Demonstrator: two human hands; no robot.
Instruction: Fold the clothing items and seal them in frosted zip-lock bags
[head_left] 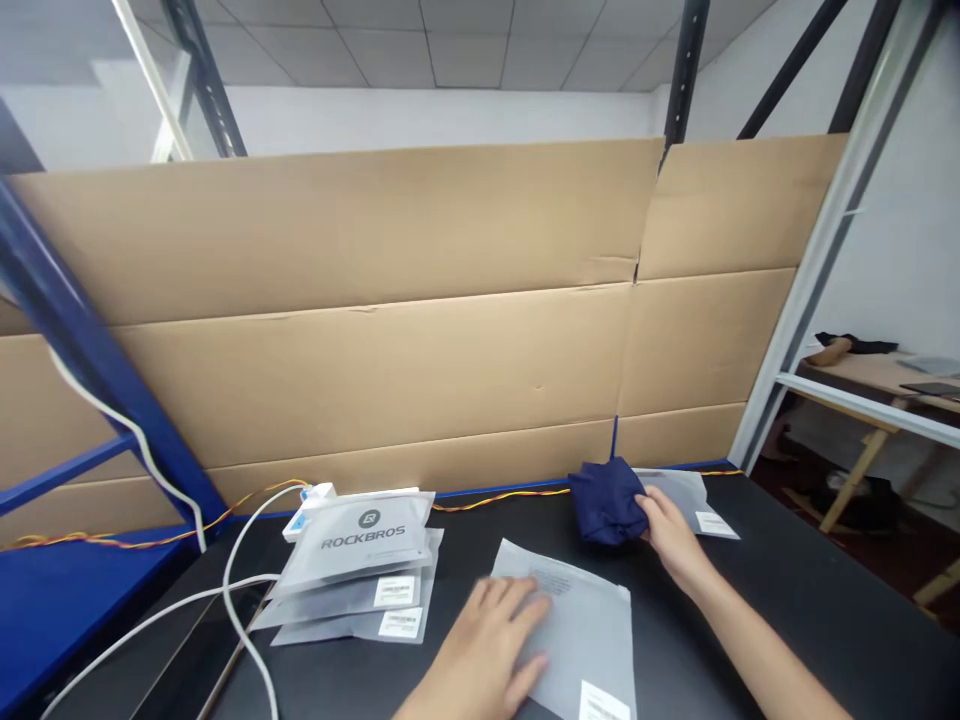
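Note:
My right hand (669, 532) grips the edge of a folded dark navy cloth bundle (609, 502) at the back right of the black table. Under and behind it, a frosted plastic bag (679, 497) with a white label lies partly covered. My left hand (491, 640) rests with spread fingers on the left edge of another frosted plastic bag (581, 630), which lies flat before me with small print and a white label at its lower corner. Whether that bag holds anything cannot be made out.
Left of my hands lies a stack of frosted bags (360, 545), the top one printed ROCKBROS. A white power strip (309, 508) sits behind it, and a white cable (232, 600) loops over the table. A cardboard panel (375, 380) closes off the back between metal posts.

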